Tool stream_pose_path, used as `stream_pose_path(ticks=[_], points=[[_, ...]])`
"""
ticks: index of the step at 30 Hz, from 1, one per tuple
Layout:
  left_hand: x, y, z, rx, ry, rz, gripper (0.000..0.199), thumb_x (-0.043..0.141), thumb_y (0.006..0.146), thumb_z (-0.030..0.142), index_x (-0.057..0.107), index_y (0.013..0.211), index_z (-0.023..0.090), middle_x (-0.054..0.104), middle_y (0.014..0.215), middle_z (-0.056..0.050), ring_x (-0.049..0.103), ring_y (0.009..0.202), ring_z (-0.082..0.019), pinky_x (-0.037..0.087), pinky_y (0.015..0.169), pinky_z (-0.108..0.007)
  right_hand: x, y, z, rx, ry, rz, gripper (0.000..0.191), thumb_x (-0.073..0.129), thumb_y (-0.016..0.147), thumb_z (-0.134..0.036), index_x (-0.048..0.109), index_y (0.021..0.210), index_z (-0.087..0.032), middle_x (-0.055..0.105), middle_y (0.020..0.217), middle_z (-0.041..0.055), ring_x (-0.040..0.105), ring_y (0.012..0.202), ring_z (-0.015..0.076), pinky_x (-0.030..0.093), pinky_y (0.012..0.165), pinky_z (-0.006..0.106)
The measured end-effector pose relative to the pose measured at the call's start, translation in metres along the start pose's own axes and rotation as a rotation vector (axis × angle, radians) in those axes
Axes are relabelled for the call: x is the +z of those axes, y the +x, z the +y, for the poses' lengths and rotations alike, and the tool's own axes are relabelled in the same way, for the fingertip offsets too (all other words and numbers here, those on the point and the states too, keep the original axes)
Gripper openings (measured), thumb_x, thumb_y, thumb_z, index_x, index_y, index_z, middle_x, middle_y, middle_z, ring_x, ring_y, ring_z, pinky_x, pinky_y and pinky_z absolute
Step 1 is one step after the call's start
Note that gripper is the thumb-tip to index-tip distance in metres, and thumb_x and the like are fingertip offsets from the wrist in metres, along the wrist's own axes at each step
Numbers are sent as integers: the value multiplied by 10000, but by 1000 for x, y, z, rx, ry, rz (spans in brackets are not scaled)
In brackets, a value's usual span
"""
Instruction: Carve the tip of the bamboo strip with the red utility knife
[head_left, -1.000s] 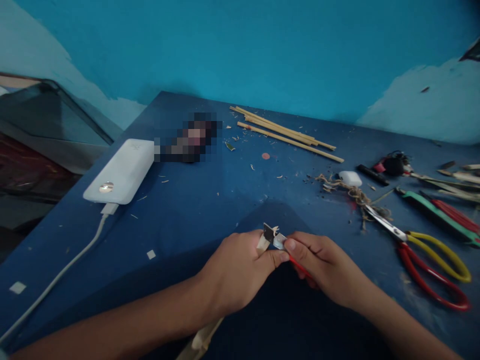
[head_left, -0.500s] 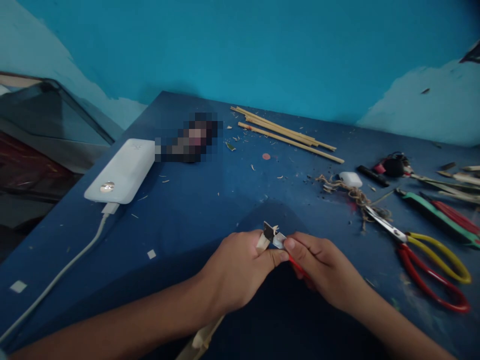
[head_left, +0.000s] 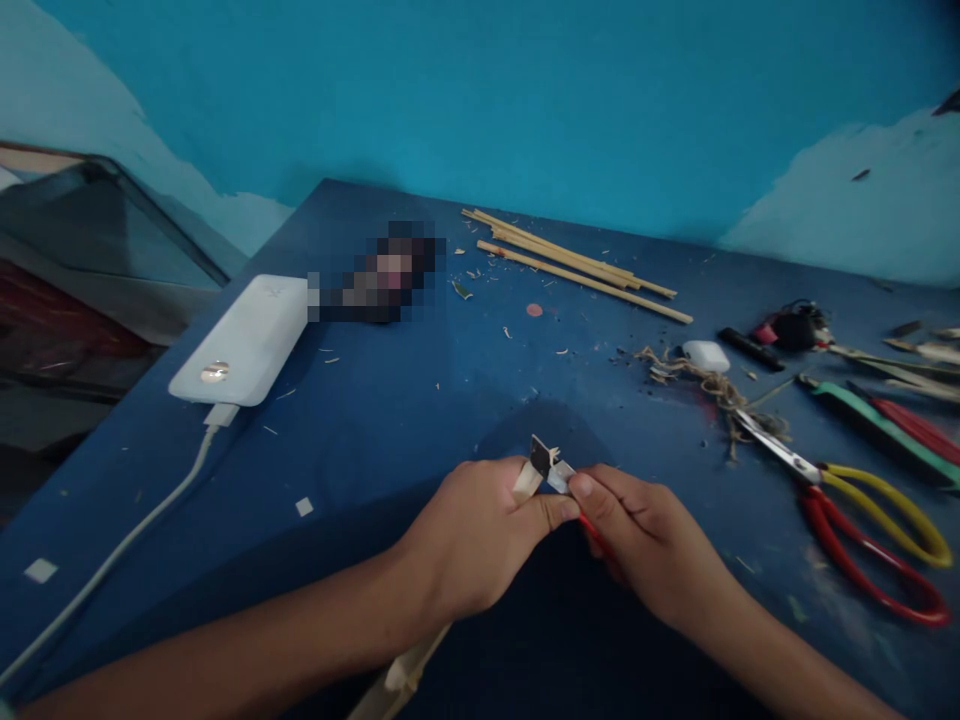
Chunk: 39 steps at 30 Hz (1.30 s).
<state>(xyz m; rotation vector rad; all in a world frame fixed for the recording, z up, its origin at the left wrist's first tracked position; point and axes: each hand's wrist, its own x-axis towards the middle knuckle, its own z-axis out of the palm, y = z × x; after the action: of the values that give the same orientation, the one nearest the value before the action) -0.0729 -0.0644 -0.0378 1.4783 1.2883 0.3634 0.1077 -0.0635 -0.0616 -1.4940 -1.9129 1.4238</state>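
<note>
We are working over the blue bench (head_left: 390, 420), with a white power bank (head_left: 244, 340) and its cable at far left and a bundle of thin sticks (head_left: 577, 265) near the far edge. Red-and-yellow scissors (head_left: 862, 500) are lying well to the right, beside frayed twine (head_left: 705, 385).

Our left hand (head_left: 480, 535) is gripping a pale bamboo strip (head_left: 525, 485) in a closed fist, the strip running back under the wrist toward us. Our right hand (head_left: 645, 540) is pinching a small red-handled knife (head_left: 559, 478), its blade meeting the strip's tip just above the left thumb.

To shave cleanly, we judge the blade should be staying shallow and pushing away from the thumb, with the strip held firmly.

The knife handle is mostly hiding inside the right hand, the cut itself is too small to read, and a pixelated patch is covering something beside the power bank.
</note>
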Motion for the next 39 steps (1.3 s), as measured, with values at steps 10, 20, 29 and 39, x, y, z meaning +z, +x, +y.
stream_pose_path(ticks=[10, 20, 29, 39], points=[[-2, 1, 4, -45, -1, -7, 311, 445, 841, 448, 563, 731, 182, 585, 687, 29, 484, 634, -127, 357, 578, -234, 2, 0, 1, 1, -20, 20, 407, 353, 936, -461, 436, 629, -206, 470, 512, -49, 461, 422, 81, 348, 387, 174], [-1, 2, -1, 35, -50, -20, 337, 437, 838, 456, 627, 817, 179, 606, 710, 7, 508, 638, -137, 368, 580, -235, -7, 6, -3, 209, 245, -150, 454, 375, 894, -546, 438, 619, -190, 461, 467, -68, 409, 312, 39, 307, 297, 122], [-1, 2, -3, 8, -28, -54, 356, 431, 838, 520, 529, 757, 188, 498, 651, 45, 458, 611, -114, 326, 540, -227, -20, 13, -3, 428, 459, -352, 436, 404, 861, -593, 480, 685, -201, 464, 381, -84, 372, 226, 48, 311, 230, 113], [-3, 1, 3, 13, -57, -76, 325, 388, 867, 449, 588, 808, 199, 496, 648, 42, 420, 596, -112, 332, 563, -228, -14, 7, -2, 32, -54, -108, 419, 370, 919, -502, 463, 654, -191, 474, 508, -53, 434, 405, 59, 327, 378, 150]])
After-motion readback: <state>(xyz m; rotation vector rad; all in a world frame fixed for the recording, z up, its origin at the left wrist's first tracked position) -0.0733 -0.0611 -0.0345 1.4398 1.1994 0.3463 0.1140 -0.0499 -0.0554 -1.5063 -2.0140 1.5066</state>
